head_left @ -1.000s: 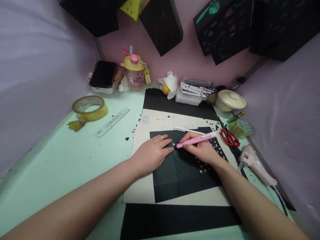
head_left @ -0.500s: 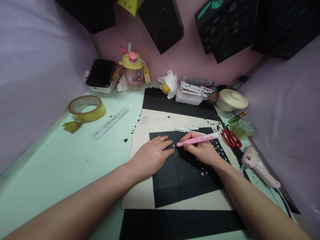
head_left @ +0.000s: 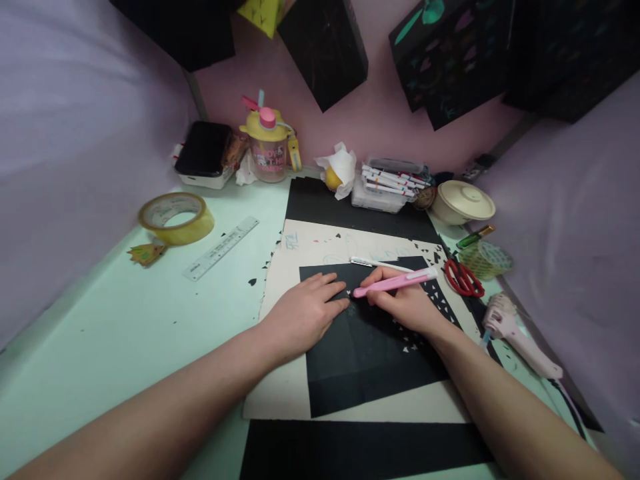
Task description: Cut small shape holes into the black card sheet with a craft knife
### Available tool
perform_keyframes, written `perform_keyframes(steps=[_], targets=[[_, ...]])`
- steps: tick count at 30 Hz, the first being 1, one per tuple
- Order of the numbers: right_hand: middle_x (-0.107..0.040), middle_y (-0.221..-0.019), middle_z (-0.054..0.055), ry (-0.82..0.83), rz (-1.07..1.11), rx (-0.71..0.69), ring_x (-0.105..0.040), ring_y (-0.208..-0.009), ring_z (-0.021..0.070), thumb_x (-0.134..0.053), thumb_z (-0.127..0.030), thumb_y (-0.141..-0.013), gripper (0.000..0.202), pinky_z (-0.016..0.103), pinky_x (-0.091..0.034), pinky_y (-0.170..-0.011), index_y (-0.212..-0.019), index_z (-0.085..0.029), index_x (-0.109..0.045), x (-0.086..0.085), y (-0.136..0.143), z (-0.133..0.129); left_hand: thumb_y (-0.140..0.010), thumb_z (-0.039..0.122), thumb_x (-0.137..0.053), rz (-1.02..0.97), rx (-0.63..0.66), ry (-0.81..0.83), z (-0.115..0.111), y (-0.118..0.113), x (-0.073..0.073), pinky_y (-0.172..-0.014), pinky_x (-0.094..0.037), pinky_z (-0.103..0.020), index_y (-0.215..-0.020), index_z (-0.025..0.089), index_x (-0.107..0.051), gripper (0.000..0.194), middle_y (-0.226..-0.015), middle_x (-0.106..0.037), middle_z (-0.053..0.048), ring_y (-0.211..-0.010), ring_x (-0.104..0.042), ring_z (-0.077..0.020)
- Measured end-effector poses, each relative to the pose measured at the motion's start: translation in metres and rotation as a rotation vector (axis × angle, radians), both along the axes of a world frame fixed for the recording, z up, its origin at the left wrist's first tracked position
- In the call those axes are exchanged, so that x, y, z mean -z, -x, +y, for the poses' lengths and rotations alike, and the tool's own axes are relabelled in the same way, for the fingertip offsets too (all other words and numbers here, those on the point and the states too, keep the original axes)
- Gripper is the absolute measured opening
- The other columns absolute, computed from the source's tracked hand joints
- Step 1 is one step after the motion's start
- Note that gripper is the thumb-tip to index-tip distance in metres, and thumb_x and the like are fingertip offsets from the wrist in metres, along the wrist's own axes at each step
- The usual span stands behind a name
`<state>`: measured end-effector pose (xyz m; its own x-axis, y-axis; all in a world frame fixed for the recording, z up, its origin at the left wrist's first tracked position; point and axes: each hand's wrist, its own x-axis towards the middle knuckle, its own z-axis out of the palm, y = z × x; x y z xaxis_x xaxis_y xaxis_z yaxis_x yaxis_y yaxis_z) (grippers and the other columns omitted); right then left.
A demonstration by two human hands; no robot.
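Observation:
My left hand (head_left: 305, 313) lies flat with spread fingers on a dark sheet (head_left: 350, 373), over its left part. The fingers of my right hand (head_left: 403, 303) are wrapped round a pink pen-like tool (head_left: 393, 283). Its tip points left and down at the sheet, just beside my left fingertips, where a small light mark shows. Small cut-out shapes, partly covered by my right hand, run along the sheet's right side. Beneath it is a white board (head_left: 280, 397), and a white pen (head_left: 363, 261) rests behind the sheet's upper edge.
Left are a tape roll (head_left: 187, 230) and a ruler (head_left: 223, 248). At the back stand a cup (head_left: 269, 150), a box of markers (head_left: 383, 197) and a lidded bowl (head_left: 465, 201). Red-handled scissors (head_left: 464, 279) and a glue gun (head_left: 520, 340) lie right. Black scraps are scattered about.
The whole view has shifted very slightly. My hands and the pink tool keep nearly the same places on the dark sheet.

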<state>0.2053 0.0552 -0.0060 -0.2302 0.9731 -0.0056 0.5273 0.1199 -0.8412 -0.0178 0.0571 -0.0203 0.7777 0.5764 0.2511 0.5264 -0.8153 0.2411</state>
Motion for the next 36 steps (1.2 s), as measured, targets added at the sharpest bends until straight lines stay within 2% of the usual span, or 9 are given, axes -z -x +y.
perform_keyframes(steps=[11,20,29,36], targets=[[-0.066,-0.069,-0.001,0.071,0.074,-0.003,-0.059,-0.061,0.0137,-0.058,-0.017,-0.074,0.008,0.025,-0.046,-0.058,-0.081,-0.018,-0.063,-0.0028,0.0035,-0.0022,-0.091,0.017,-0.042,-0.019,0.001,-0.015,-0.0003,0.0017,0.002,-0.104,-0.041,-0.046,-0.113,0.015,-0.064,0.031,-0.127,-0.059,-0.012,-0.123,-0.05,-0.0256],[-0.067,-0.07,-0.001,0.103,0.052,-0.003,-0.06,-0.065,0.0136,-0.059,-0.017,-0.076,0.008,0.025,-0.046,-0.061,-0.083,-0.019,-0.063,-0.0038,0.0049,-0.0025,-0.09,0.016,-0.043,-0.015,-0.006,-0.007,-0.0005,0.001,0.0008,-0.104,-0.041,-0.046,-0.113,0.014,-0.065,0.032,-0.126,-0.06,-0.012,-0.122,-0.051,-0.027],[-0.067,-0.074,0.001,0.013,0.027,-0.009,-0.059,-0.065,0.0139,-0.059,-0.021,-0.078,0.004,0.025,-0.045,-0.059,-0.079,-0.019,-0.062,-0.0015,0.0064,-0.0023,-0.09,0.016,-0.043,-0.021,0.001,-0.009,0.0001,0.0015,0.0031,-0.105,-0.041,-0.046,-0.113,0.014,-0.065,0.031,-0.126,-0.06,-0.013,-0.123,-0.05,-0.0269],[-0.067,-0.073,0.001,0.009,0.026,0.002,-0.059,-0.064,0.0142,-0.059,-0.021,-0.078,0.004,0.026,-0.045,-0.059,-0.078,-0.019,-0.061,0.0,0.0063,-0.0031,-0.09,0.016,-0.044,-0.019,0.002,-0.011,0.0004,0.0017,0.0049,-0.105,-0.04,-0.046,-0.113,0.014,-0.065,0.031,-0.127,-0.059,-0.013,-0.124,-0.05,-0.0269]])
